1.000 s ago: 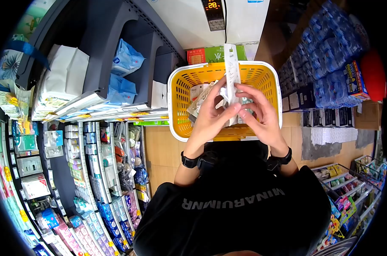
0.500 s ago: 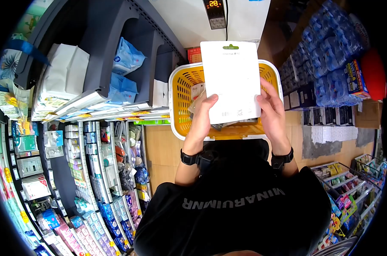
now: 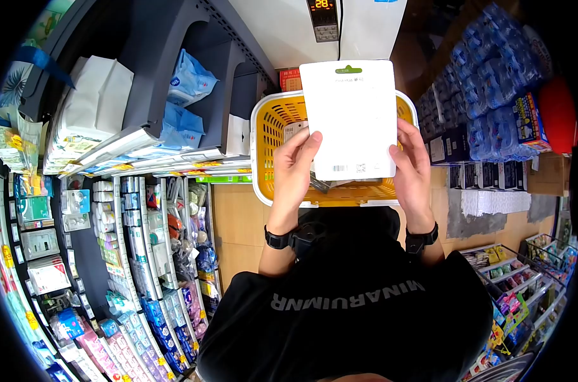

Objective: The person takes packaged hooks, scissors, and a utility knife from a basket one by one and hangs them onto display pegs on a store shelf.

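Between my hands is a white flat package point(image 3: 349, 121) with a hanging slot at its top, a barcode and a square code near its lower edge. My left hand point(image 3: 294, 164) grips its left side, thumb along the edge. On the opposite edge my right hand point(image 3: 411, 167) holds it, fingers behind and thumb in front. The package is held over a yellow shopping basket point(image 3: 277, 121) with a white rim. Some items lie inside the basket, mostly hidden by the package.
Grey shelving point(image 3: 142, 70) with white and blue packs stands close on the left, above racks of packaged goods point(image 3: 142, 267). At the right are stacked water bottles point(image 3: 493, 83) and a cardboard box point(image 3: 547, 175). A digital display point(image 3: 323, 16) is mounted on the white surface ahead.
The package has shifted slightly right and up. My left hand has slid a little left on its edge, with the thumb now higher. My right hand has moved slightly right.
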`<state>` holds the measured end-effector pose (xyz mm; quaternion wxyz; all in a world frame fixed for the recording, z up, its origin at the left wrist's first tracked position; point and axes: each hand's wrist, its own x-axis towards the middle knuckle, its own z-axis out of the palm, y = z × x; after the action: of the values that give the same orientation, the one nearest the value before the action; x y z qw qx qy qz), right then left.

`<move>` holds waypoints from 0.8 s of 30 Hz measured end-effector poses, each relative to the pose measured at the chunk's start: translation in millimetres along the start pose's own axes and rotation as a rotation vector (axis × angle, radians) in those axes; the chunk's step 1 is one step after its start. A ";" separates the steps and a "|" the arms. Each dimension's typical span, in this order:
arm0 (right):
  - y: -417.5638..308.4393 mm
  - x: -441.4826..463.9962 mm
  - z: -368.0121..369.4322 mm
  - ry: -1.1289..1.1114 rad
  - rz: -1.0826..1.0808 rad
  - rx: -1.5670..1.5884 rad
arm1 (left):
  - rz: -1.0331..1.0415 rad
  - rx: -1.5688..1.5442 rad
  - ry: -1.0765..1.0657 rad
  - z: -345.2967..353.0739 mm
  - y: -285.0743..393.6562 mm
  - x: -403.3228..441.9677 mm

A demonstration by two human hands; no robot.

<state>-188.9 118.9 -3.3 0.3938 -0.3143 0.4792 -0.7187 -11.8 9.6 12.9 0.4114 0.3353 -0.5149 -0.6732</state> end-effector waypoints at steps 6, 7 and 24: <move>-3.2 -0.2 1.2 0.027 0.013 0.095 | -0.023 -0.030 -0.029 -2.3 -0.7 -2.3; -2.9 -0.2 0.8 0.025 0.013 0.095 | -0.020 -0.039 -0.025 -0.4 0.5 -3.3; 0.3 -10.6 -5.0 0.106 0.175 0.029 | -0.023 0.015 -0.065 1.5 2.2 -8.2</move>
<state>-187.8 130.2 -6.1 0.4337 -0.2271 0.5143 -0.7042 -9.1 17.3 15.7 0.3840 0.3223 -0.5292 -0.6846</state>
